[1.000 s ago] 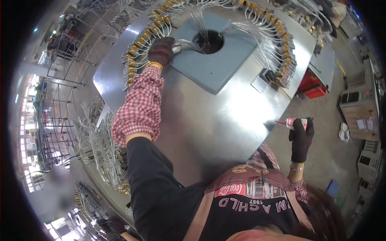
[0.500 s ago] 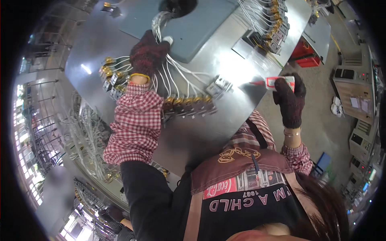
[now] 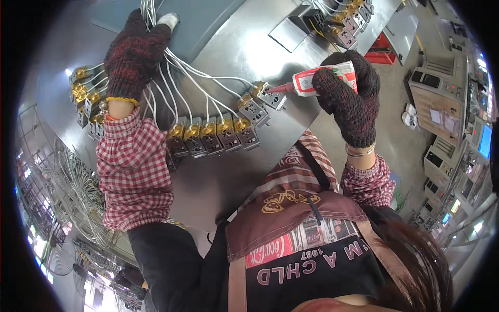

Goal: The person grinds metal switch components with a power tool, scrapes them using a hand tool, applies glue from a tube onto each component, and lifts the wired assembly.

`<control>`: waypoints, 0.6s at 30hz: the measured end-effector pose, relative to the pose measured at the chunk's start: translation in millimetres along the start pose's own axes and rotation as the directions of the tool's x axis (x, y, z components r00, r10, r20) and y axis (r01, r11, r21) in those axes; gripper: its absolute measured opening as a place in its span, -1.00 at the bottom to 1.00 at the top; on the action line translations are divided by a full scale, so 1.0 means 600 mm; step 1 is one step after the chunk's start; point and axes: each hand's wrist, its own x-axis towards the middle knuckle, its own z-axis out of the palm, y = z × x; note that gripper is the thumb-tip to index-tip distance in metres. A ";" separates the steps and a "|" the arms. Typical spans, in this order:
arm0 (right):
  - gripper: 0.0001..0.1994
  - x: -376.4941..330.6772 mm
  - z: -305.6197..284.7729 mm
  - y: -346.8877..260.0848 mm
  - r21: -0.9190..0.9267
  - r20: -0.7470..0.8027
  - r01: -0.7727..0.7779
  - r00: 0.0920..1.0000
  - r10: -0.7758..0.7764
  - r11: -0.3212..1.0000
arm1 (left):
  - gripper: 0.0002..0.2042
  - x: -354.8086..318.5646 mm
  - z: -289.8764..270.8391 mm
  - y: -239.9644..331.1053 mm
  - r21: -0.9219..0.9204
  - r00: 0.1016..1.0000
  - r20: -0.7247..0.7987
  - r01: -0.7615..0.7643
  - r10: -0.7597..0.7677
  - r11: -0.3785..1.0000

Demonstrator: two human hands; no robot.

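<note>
My gloved left hand (image 3: 134, 57) is closed around a bundle of white cables (image 3: 149, 10). From beneath it the cables fan out to several small metal blocks with brass-coloured ends; one row of blocks (image 3: 210, 136) lies in front of me, and another group (image 3: 86, 96) sits left of my wrist. My gloved right hand (image 3: 351, 96) grips a small white-and-red squeeze bottle (image 3: 306, 83), held tilted over the table. Its pinkish-red nozzle (image 3: 281, 89) points left, the tip at the rightmost metal block (image 3: 272, 99); whether it touches cannot be told.
A grey mat (image 3: 208, 18) covers the far part of the metal table (image 3: 200, 187). More cabled blocks (image 3: 347, 32) lie at the far right beside a dark box (image 3: 302, 20). Beyond the table are a red bin (image 3: 382, 51) and machines (image 3: 442, 112); tangled wires (image 3: 73, 192) hang at left.
My right hand has brought the bottle leftward, from beside the table edge to the rightmost block. My left hand still holds the cables. The whole view has shifted somewhat.
</note>
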 end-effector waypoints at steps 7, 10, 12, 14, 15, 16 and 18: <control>-0.80 0.001 0.001 0.013 0.033 0.025 0.052 0.998 -0.053 0.998 | -0.20 -0.004 -0.013 0.018 0.077 0.995 0.085 0.036 -0.043 0.996; -0.79 -0.005 0.010 0.000 0.050 0.032 0.009 0.999 -0.011 0.999 | -0.32 0.006 0.003 -0.039 0.226 0.979 0.036 -0.202 0.199 0.953; -0.78 -0.008 0.008 0.001 -0.042 0.024 0.097 0.995 -0.096 0.994 | -0.36 0.008 0.011 -0.048 0.156 0.976 0.026 -0.218 0.216 0.964; -0.77 -0.012 0.007 0.007 -0.131 0.033 0.183 0.983 -0.180 0.974 | -0.40 0.009 0.015 -0.062 0.089 0.974 0.016 -0.225 0.224 0.970; -0.77 -0.015 0.008 0.010 -0.224 0.022 0.290 0.956 -0.293 0.930 | -0.41 0.011 0.012 -0.068 0.321 0.916 0.022 -0.386 0.400 0.865; -0.77 -0.017 0.008 0.011 -0.315 0.023 0.389 0.915 -0.403 0.866 | -0.42 0.009 0.009 -0.071 0.529 0.829 0.073 -0.504 0.555 0.683; -0.78 -0.017 0.004 0.006 -0.208 0.062 0.393 0.919 -0.389 0.896 | -0.43 0.004 0.003 -0.041 0.304 0.933 0.042 -0.353 0.358 0.885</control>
